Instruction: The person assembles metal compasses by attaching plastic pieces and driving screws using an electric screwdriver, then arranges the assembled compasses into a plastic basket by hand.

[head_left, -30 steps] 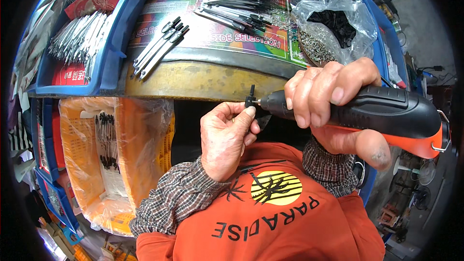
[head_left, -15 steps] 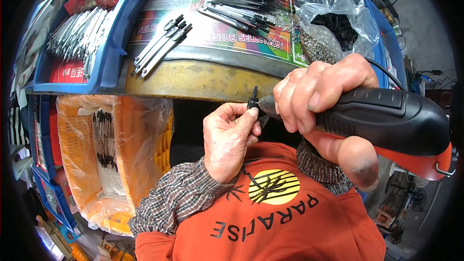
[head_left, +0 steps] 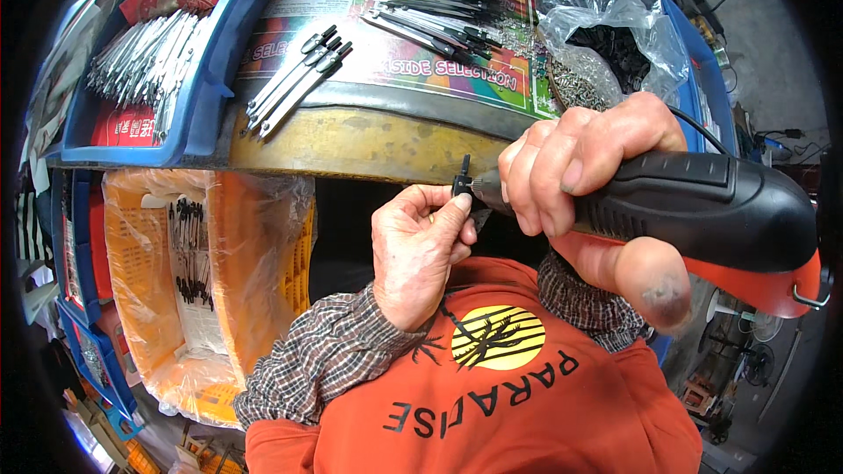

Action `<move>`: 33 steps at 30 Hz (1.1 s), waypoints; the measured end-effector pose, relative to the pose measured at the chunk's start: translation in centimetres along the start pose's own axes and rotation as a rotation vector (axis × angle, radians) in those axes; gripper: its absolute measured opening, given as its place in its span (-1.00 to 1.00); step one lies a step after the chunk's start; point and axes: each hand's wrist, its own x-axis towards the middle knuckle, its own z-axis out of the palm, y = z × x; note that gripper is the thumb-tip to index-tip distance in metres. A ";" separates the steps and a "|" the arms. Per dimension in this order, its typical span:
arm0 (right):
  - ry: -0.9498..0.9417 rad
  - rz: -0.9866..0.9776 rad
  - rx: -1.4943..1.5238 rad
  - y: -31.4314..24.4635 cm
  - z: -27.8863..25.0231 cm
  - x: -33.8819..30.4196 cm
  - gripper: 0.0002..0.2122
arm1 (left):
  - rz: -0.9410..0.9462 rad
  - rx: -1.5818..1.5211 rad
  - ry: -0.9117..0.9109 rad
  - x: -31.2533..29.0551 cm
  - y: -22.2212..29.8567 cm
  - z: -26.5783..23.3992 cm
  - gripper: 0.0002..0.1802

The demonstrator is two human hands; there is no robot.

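My right hand (head_left: 590, 167) is wrapped round a black and orange-red electric screwdriver (head_left: 702, 206), held level with its nose to the left. The tip meets a small black part (head_left: 462, 183) with a thin prong standing up from it. My left hand (head_left: 420, 241) pinches that part between thumb and fingertips, just off the table's front edge; the rest of it is hidden behind the fingers. Beyond my left hand, several slim silver pieces with black ends (head_left: 299, 79) lie on the table by the edge.
More silver pieces (head_left: 439, 0) lie in rows at the back. Small screws (head_left: 575, 83) lie beside a clear plastic bag (head_left: 606, 0). A blue bin (head_left: 206, 114) of silver pieces stands left; below it, a plastic-lined orange crate (head_left: 233, 298) holds black-ended pieces. A cable (head_left: 702, 130) trails behind the screwdriver.
Almost nothing differs. Both hands have shifted very slightly, the screwdriver tip still against the black part.
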 end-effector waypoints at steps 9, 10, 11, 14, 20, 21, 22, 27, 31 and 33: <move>0.059 -0.018 0.049 0.3 0.4 -0.4 -0.36 | 0.016 -0.052 -0.032 0.0 -0.1 -0.2 -0.90; 0.095 -0.015 0.062 0.4 0.6 -0.5 -0.36 | 0.017 -0.052 -0.031 0.0 -0.2 -0.2 -0.90; 0.131 -0.012 0.075 0.4 0.7 -0.6 -0.36 | 0.021 -0.035 -0.024 0.1 -0.2 -0.2 -0.89; 0.033 -0.032 0.036 0.5 -0.4 -0.3 -0.33 | 0.032 -0.012 -0.021 0.0 -0.2 -0.1 -0.88; 0.243 0.039 0.086 0.2 0.8 -0.8 -0.30 | 0.032 -0.004 -0.047 0.1 -0.3 -0.4 -0.86; 0.171 0.028 0.071 0.2 0.5 -0.8 -0.30 | 0.027 -0.002 -0.042 0.1 -0.3 -0.4 -0.86; 0.169 0.027 0.071 0.2 0.5 -0.8 -0.30 | 0.029 -0.003 -0.042 0.1 -0.2 -0.4 -0.86; 0.228 -0.015 0.119 0.2 1.7 -1.3 -0.32 | 0.043 -0.014 -0.040 0.1 -0.2 -0.4 -0.88; 0.279 -0.046 0.161 0.8 2.2 -1.4 -0.34 | 0.047 -0.018 -0.055 0.2 -0.3 -0.5 -0.88; 0.304 -0.060 0.184 0.7 2.5 -1.9 -0.34 | 0.029 -0.048 -0.022 0.3 -0.4 -0.4 -0.89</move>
